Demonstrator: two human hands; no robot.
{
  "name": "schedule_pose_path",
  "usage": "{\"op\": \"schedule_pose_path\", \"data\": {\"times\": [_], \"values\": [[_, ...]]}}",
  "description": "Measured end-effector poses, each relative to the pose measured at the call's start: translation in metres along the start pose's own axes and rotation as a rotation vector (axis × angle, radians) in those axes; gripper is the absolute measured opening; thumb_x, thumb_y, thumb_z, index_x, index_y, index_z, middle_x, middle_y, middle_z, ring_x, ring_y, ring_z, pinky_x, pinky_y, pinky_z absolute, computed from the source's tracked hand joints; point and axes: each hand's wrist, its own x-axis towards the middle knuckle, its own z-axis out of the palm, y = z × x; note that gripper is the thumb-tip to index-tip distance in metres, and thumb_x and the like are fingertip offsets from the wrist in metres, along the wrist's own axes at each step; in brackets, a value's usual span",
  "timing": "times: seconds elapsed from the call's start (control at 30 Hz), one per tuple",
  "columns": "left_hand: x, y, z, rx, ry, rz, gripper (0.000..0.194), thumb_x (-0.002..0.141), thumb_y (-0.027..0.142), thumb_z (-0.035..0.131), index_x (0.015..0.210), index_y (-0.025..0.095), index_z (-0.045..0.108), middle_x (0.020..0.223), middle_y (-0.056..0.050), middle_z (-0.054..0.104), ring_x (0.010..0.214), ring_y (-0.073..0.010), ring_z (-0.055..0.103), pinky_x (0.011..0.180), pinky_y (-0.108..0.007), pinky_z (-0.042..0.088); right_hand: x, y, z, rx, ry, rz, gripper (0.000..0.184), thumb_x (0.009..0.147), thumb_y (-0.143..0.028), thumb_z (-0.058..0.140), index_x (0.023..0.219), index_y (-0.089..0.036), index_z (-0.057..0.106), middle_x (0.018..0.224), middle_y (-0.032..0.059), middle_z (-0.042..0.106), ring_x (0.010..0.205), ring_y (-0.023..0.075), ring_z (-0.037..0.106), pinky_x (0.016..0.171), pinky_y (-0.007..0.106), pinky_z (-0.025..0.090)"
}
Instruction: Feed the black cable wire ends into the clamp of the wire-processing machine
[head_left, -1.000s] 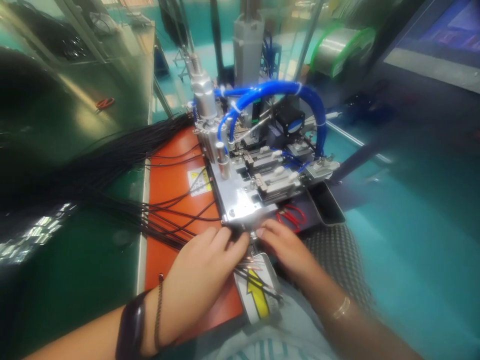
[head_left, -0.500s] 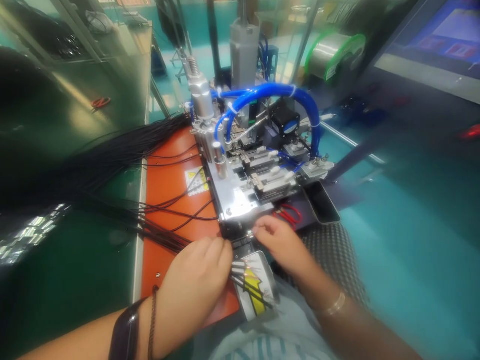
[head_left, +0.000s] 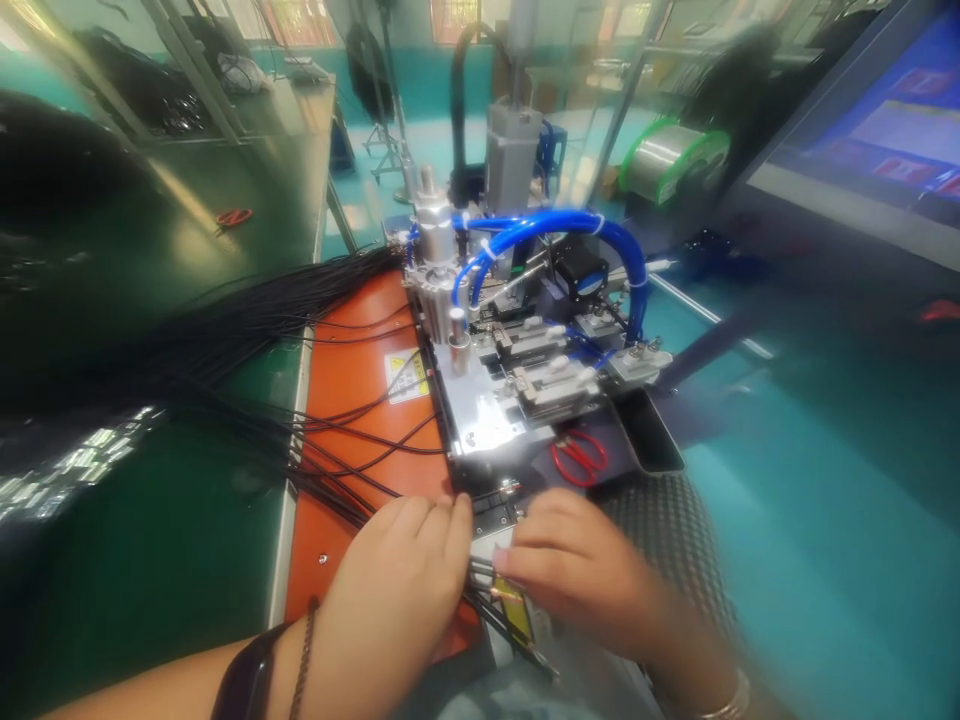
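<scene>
The left hand (head_left: 409, 585) grips black cables (head_left: 337, 501), hiding their middle; the right hand (head_left: 566, 560) overlaps some ends, its own grip impossible to tell.

No lettering can be read. Beyond the fingers of the left hand (head_left: 397, 590), a white-and-yellow label (head_left: 407, 377), seemingly with a warning triangle, sits on the orange plate (head_left: 326, 525). Just below the fingertips of the right hand (head_left: 577, 550), a yellow sign (head_left: 517, 614) shows partly.
</scene>
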Motion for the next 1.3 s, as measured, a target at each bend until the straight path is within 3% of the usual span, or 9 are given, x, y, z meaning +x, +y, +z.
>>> {"op": "schedule_pose_path", "data": {"times": [0.13,0.27,0.6,0.7,0.77,0.83,0.93,1.07,1.3], "values": [[0.002,-0.002,0.004,0.012,-0.014,-0.006,0.051,0.064,0.003,0.054,0.114,0.003,0.061,0.085,-0.012,0.067,0.073,-0.0238,0.061,0.066,-0.038,0.055,0.004,-0.002,0.004,-0.003,0.026,-0.01,0.012,0.088,-0.013,0.056,0.098,-0.02,0.059,0.087,0.0035,0.066,0.083,0.0177,0.05,0.076,0.033,0.045],[0.006,-0.008,0.012,0.084,0.03,-0.032,0.042,0.072,0.003,0.051,0.113,0.003,0.062,0.114,-0.021,0.063,0.09,-0.0288,0.062,0.075,-0.042,0.054,0.007,0.002,0.01,0.054,0.05,0.119,0.008,0.089,-0.013,0.053,0.093,-0.019,0.057,0.085,0.0039,0.064,0.081,0.017,0.052,0.076,0.032,0.045],[0.001,-0.015,0.006,-0.105,0.358,0.197,0.029,0.083,0.006,0.038,0.101,0.006,0.062,0.105,-0.017,0.067,0.091,-0.0259,0.064,0.073,-0.039,0.054,0.004,0.009,0.013,0.062,0.162,0.378,0.01,0.091,-0.018,0.052,0.082,-0.02,0.055,0.08,0.0008,0.061,0.078,0.0157,0.052,0.072,0.029,0.042],[0.004,-0.015,0.01,-0.214,0.307,0.114,0.019,0.085,0.011,0.041,0.088,0.012,0.06,0.087,-0.01,0.068,0.074,-0.0235,0.062,0.062,-0.038,0.052,0.005,0.007,0.013,0.033,0.133,0.357,0.01,0.092,-0.016,0.048,0.085,-0.019,0.054,0.082,0.0021,0.059,0.079,0.0163,0.05,0.073,0.03,0.042],[0.007,-0.015,0.012,-0.272,0.222,0.056,0.02,0.085,0.012,0.042,0.097,0.014,0.058,0.078,-0.005,0.065,0.066,-0.0218,0.058,0.055,-0.038,0.049,0.005,0.006,0.013,-0.007,0.109,0.31,0.01,0.092,-0.014,0.046,0.088,-0.019,0.053,0.083,0.0033,0.059,0.08,0.0172,0.049,0.073,0.032,0.042],[0.009,-0.015,0.011,-0.311,0.12,0.034,0.03,0.082,0.007,0.042,0.108,0.016,0.054,0.085,-0.004,0.064,0.073,-0.022,0.058,0.06,-0.038,0.049,0.004,0.005,0.013,-0.05,0.11,0.267,0.01,0.092,-0.014,0.045,0.09,-0.018,0.053,0.084,0.0046,0.059,0.079,0.018,0.048,0.073,0.033,0.042],[0.01,-0.015,0.01,-0.375,0.001,0.023,0.036,0.078,0.001,0.042,0.106,0.02,0.055,0.101,-0.004,0.062,0.088,-0.0223,0.056,0.073,-0.039,0.049,0.003,0.005,0.013,-0.081,0.125,0.241,0.01,0.091,-0.013,0.045,0.091,-0.017,0.054,0.085,0.0055,0.06,0.079,0.0185,0.049,0.073,0.034,0.043],[0.009,-0.016,0.012,-0.45,0.034,-0.011,0.026,0.082,0.006,0.044,0.1,0.02,0.056,0.093,-0.002,0.062,0.082,-0.0198,0.056,0.07,-0.035,0.046,0.005,0.002,0.013,0.024,0.213,0.311,0.009,0.09,-0.015,0.051,0.091,-0.019,0.059,0.086,0.0034,0.063,0.082,0.0173,0.054,0.075,0.033,0.045],[0.01,-0.02,0.009,-0.465,0.157,-0.064,0.011,0.084,0.012,0.046,0.086,0.02,0.054,0.076,0.0,0.056,0.069,-0.0166,0.052,0.059,-0.029,0.038,0.013,-0.007,0.018,0.36,0.418,0.65,0.015,0.084,-0.021,0.059,0.097,-0.023,0.067,0.086,0.002,0.069,0.075,0.016,0.064,0.066,0.027,0.053]]}}
